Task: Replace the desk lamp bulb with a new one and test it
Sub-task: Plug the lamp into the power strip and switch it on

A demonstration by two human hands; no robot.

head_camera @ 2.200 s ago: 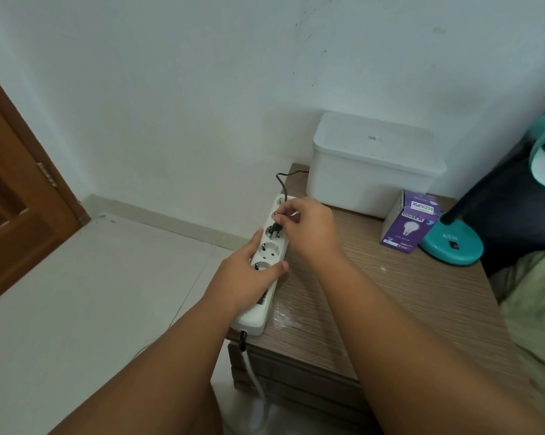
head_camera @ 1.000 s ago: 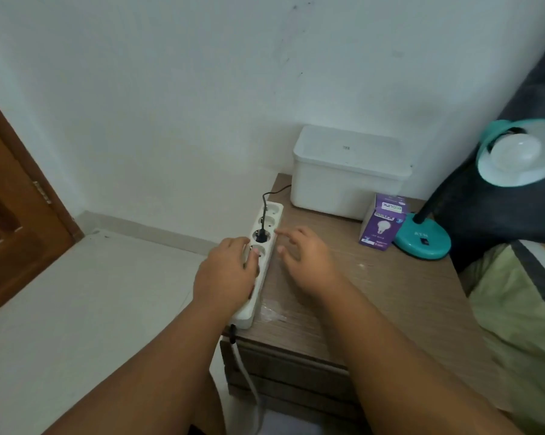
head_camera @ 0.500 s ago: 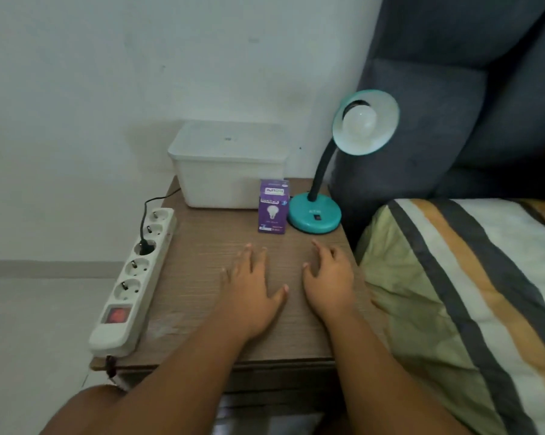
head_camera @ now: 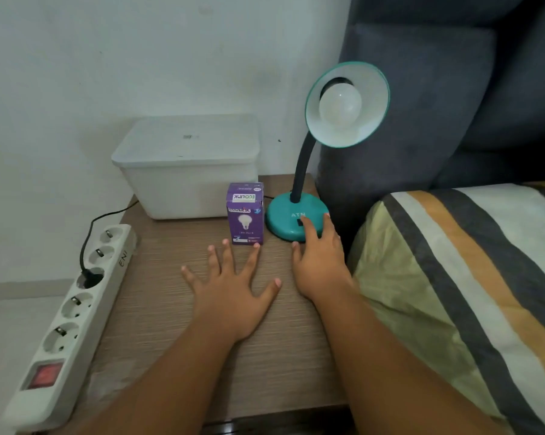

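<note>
A teal desk lamp (head_camera: 291, 215) stands at the back right of the wooden bedside table (head_camera: 177, 324), its shade tilted toward me with a white bulb (head_camera: 340, 105) inside, unlit. A purple bulb box (head_camera: 245, 213) stands upright just left of the lamp base. My right hand (head_camera: 320, 259) rests with its fingers on the front of the lamp base, over the black switch. My left hand (head_camera: 230, 287) lies flat on the table, fingers spread, fingertips near the box's foot. The lamp's black plug (head_camera: 90, 277) sits in the white power strip (head_camera: 73, 312).
A white lidded plastic box (head_camera: 186, 164) stands at the back of the table against the wall. The power strip lies along the left edge, its red switch (head_camera: 43, 375) near me. A bed with a striped blanket (head_camera: 469, 277) and dark cushions (head_camera: 437, 105) borders the right side.
After plugging the lamp into the strip, both hands left it and moved right. My right hand has now reached forward onto the lamp base; my left hand slid forward toward the box.
</note>
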